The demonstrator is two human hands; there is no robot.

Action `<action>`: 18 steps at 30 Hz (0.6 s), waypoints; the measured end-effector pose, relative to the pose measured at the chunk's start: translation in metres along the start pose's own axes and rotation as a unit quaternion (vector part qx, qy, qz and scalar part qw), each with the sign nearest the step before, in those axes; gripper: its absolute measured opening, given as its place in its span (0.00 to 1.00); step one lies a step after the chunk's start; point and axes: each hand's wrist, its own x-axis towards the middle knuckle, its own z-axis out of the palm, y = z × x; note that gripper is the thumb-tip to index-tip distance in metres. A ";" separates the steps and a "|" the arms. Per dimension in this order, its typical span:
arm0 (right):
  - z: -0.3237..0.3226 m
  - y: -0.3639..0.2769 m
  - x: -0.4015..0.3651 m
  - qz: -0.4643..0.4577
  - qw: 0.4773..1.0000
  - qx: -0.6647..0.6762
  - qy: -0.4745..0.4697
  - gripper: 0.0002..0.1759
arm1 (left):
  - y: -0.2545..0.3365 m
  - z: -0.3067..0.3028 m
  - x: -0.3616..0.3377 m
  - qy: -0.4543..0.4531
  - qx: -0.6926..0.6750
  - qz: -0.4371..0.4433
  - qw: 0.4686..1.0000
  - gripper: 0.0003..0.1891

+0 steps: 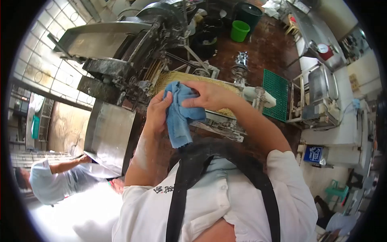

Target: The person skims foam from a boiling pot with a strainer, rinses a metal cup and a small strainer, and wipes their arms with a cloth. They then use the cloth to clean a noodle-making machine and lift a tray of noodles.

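A blue cloth, bunched and folded, is held up in front of my chest between both hands. My left hand grips its left side, with the thumb pressed on top. From the right, my right hand wraps over the cloth, its fingers closed around the bunched part. One loose end hangs down toward my dark apron. Just beyond and beneath the hands lies a machine bed with a layer of pale yellow strands that look like noodles; my hands and the cloth hide part of it.
A large floury machine stands at the upper left. A bright green bucket and a green floor mat are on the brown floor. Another person works at a metal surface on the left. A metal counter runs along the right.
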 end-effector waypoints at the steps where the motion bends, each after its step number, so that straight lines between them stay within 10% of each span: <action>1: 0.004 0.002 0.008 0.024 0.998 0.060 -0.019 0.41 | -0.006 -0.013 0.000 0.032 -0.002 0.017 0.999 0.22; 3: 0.005 -0.002 0.024 0.073 0.980 0.176 -0.054 0.46 | -0.005 -0.022 -0.007 0.064 0.129 0.105 0.984 0.22; 6: 0.027 -0.019 0.027 0.007 0.960 0.242 0.143 0.09 | -0.005 -0.025 -0.020 0.099 0.443 0.172 0.875 0.23; 11: 0.061 0.024 0.043 -0.043 0.993 0.055 0.093 0.15 | -0.019 -0.096 -0.029 0.113 0.209 0.085 0.968 0.27; 18: 0.093 0.003 0.081 0.036 0.992 0.055 0.108 0.22 | -0.020 -0.115 -0.046 0.112 0.489 0.152 0.851 0.34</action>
